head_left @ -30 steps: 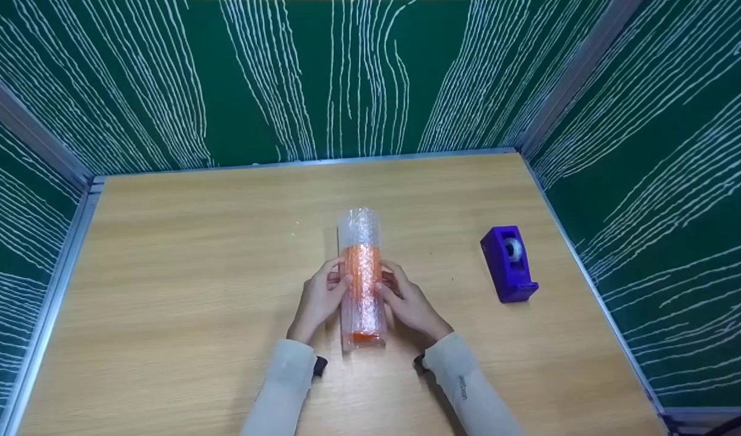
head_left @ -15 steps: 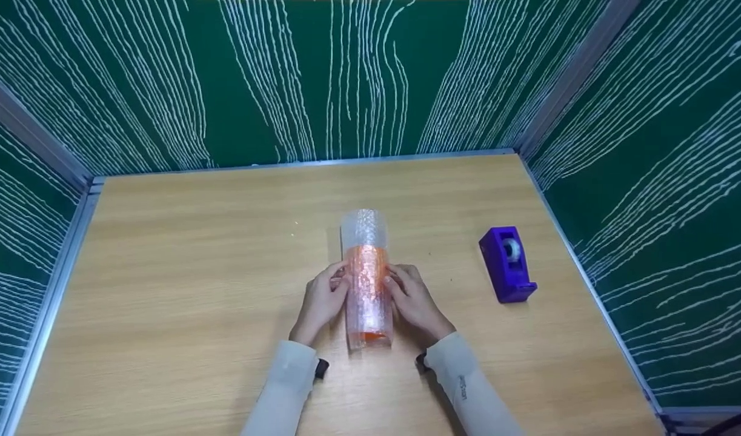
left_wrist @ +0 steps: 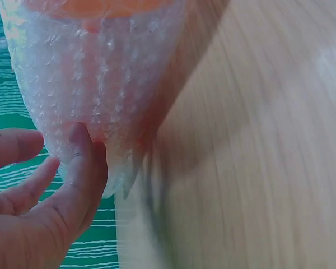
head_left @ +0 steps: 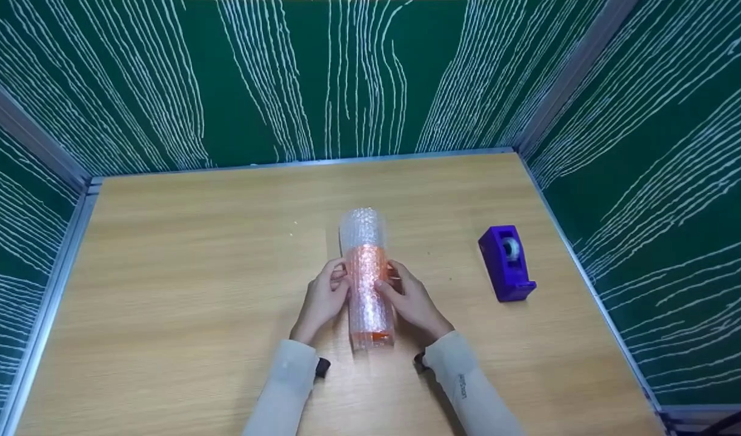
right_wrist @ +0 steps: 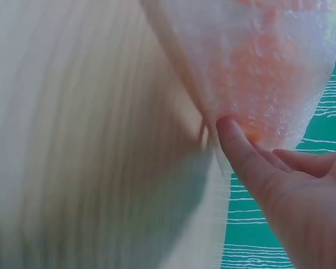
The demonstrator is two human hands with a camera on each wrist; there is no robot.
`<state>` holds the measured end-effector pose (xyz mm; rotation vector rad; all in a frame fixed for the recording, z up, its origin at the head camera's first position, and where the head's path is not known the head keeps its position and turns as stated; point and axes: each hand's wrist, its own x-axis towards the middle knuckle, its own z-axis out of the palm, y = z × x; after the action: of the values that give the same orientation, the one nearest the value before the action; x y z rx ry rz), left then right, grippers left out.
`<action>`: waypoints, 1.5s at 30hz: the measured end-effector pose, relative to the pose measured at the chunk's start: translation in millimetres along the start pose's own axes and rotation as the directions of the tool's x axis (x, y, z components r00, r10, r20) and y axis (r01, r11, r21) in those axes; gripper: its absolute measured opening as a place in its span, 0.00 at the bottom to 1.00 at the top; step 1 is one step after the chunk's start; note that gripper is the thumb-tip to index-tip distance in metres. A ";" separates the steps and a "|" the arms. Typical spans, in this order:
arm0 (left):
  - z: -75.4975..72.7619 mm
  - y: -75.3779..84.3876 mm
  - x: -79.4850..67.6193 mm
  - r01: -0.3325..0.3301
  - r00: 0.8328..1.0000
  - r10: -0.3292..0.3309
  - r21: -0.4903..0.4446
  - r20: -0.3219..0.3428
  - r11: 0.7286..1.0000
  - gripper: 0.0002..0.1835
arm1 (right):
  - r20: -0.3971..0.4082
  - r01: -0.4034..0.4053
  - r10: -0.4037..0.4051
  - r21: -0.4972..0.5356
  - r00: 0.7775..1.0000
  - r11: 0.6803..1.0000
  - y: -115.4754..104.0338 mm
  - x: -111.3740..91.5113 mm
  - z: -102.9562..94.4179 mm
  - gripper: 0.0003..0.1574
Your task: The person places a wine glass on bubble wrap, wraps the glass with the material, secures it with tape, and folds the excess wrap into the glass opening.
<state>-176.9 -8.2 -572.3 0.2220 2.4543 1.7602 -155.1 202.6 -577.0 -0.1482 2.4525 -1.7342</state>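
Observation:
A roll of clear bubble wrap (head_left: 371, 306) lies lengthwise on the table, wound around an orange thing (head_left: 367, 259) whose kind is hidden by the wrap. My left hand (head_left: 323, 301) holds the roll's left side, fingers and thumb against the plastic. From the other side my right hand (head_left: 414, 303) grips it, thumb resting over the upper surface. In the left wrist view, the left hand's fingers (left_wrist: 75, 185) touch the tapering wrap (left_wrist: 95, 73). The right wrist view has the right thumb (right_wrist: 235, 140) pressing the wrap's edge; the other fingers are partly hidden beneath.
A purple tape dispenser (head_left: 505, 266) with a roll of clear tape stands on the wooden table (head_left: 194, 290), to the right of the hands. Green walls (head_left: 249, 79) with white wavy lines enclose the back and sides, met by metal edge rails.
The bubble wrap roll has shifted slightly right and tilted a little. My right thumb came off its top toward the side, then moved back onto it. The left hand has hardly moved.

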 end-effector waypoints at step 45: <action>-0.4 -2.0 -0.7 0.018 1.000 -0.017 -0.080 0.021 0.997 0.23 | 0.074 0.022 -0.026 0.057 0.997 0.998 8.7 -4.7 -3.8 0.35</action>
<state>-176.3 -9.4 -574.1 0.2091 2.3586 1.8355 -151.1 209.8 -583.7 -0.2326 2.3569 -1.7714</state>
